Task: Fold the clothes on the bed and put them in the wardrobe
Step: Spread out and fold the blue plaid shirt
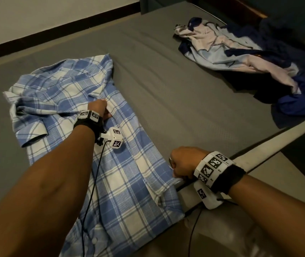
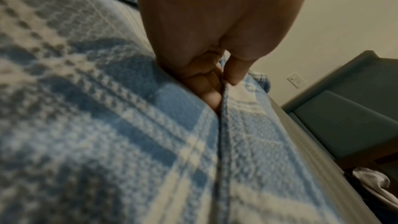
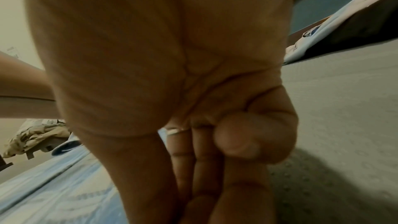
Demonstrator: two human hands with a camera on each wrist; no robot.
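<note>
A blue-and-white plaid shirt [image 1: 85,127] lies spread on the near left part of the bed [image 1: 166,89], front side up, its collar end away from the person and its hem toward the near edge. One short sleeve [image 1: 33,134] sticks out to the left.

The left hand [image 1: 99,108] is at the upper middle of the shirt. The head view shows only its back and wrist, but the left wrist view shows the thumb [image 2: 234,72] and curled fingers [image 2: 204,81] pinching the edge of the front placket, with fingers tucked under the cloth.

The right hand [image 1: 183,162] is at the shirt's right side edge, close to the bed's near edge. From the head view it looks closed on the hem. The right wrist view shows the thumb [image 3: 247,139] bent across the fingers [image 3: 187,156], which point down toward the shirt; whether cloth is caught between them is hard to make out there, so the grip is probable, not certain. That view also shows a ring [image 3: 174,131] on one finger.

A heap of unfolded clothes [image 1: 250,58], pale and dark blue, sits well apart at the far right of the bed. Both wrists carry bands with black-and-white square marker tags [image 1: 213,164]; no readable writing or brand shows. The left wrist view alone shows a wall socket [image 2: 296,79].
</note>
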